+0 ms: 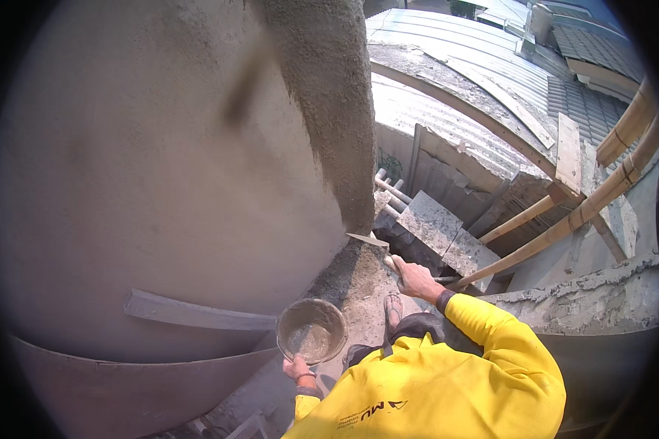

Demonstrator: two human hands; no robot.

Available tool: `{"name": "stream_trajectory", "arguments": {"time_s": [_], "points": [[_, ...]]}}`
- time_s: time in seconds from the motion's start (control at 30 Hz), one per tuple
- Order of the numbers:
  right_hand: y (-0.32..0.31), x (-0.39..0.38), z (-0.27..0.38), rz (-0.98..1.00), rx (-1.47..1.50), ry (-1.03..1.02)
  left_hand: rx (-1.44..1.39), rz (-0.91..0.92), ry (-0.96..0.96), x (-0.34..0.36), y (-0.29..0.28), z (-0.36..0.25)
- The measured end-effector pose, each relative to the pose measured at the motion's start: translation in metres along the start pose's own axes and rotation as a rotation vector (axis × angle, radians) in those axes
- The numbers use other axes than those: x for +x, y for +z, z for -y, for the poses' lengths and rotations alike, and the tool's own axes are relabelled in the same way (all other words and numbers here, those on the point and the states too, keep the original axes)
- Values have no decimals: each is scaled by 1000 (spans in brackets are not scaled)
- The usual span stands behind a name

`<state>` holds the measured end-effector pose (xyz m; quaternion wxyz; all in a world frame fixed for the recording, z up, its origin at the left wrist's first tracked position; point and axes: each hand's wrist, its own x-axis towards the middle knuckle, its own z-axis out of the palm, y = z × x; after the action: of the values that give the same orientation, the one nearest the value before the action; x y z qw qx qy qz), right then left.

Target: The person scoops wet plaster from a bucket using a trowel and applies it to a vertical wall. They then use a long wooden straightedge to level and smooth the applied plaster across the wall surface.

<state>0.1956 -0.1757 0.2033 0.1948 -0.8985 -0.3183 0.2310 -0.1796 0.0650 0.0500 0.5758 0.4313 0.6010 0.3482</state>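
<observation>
A flat metal trowel (368, 240), tip beside the grey plastered wall (161, 190), is clasped by curled fingers of the right hand (416, 280), arm (494, 325) bent; a round grey bucket (312, 310) is pinched at its rim by the left hand (298, 368).

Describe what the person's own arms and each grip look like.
The right arm wears a long, bright yellow fabric sleeve ending in a dark cuff. The left arm wears a matching yellow fabric sleeve, with a thin band around the wrist. The right grip and left grip are ungloved human hands.
</observation>
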Motion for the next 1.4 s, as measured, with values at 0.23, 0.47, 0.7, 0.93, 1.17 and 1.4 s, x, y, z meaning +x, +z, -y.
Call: {"name": "stream_trajectory", "arguments": {"time_s": [0.23, 0.47, 0.7, 0.93, 1.17, 1.4], "points": [[98, -77, 29, 225, -74, -172, 791, 63, 336, -24, 27, -17], [152, -60, 81, 70, -213, -232, 613, 269, 521, -44, 47, -75], [120, -58, 108, 20, -101, -218, 540, 296, 656, -38, 58, -102], [142, -59, 117, 344, -172, -307, 573, 236, 770, -36, 62, -126], [141, -30, 111, 47, -130, -320, 705, 270, 847, -47, 69, -133], [129, -37, 104, 448, 192, -220, 767, 292, 824, -47, 74, -136]]}}
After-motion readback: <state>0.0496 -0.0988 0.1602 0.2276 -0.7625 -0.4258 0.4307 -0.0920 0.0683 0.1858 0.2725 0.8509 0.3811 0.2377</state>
